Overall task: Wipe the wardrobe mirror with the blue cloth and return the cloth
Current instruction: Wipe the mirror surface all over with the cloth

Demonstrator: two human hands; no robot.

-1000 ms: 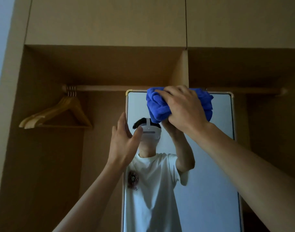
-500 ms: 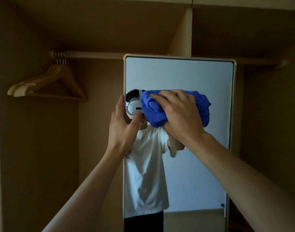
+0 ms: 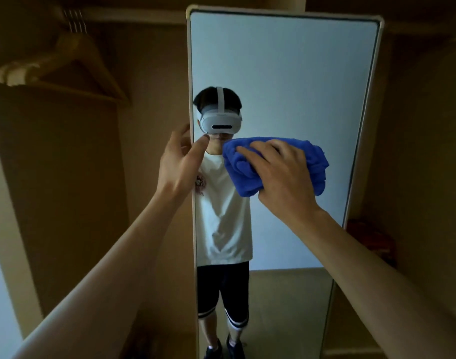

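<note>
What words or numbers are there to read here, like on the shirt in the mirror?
No text can be read anywhere.
The print on the white T-shirt reflected in the mirror: too blurred to read, partly hidden by the left hand.
The headset and the blue cloth: no lettering shows.

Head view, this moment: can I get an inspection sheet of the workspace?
Surface: mirror, standing upright; no streaks can be made out in this dim light.
Job's things: blue cloth, bunched, pressed against the mirror about mid-height.
Clutter: a blurred reddish item low on the mirror's right; cannot identify it.
Grips: right hand grips the blue cloth; left hand pinches the mirror's left edge, thumb in front.
Cables: nothing seen.
Surroundings: wooden hangers on a rail at upper left; brown wardrobe panels.
</note>
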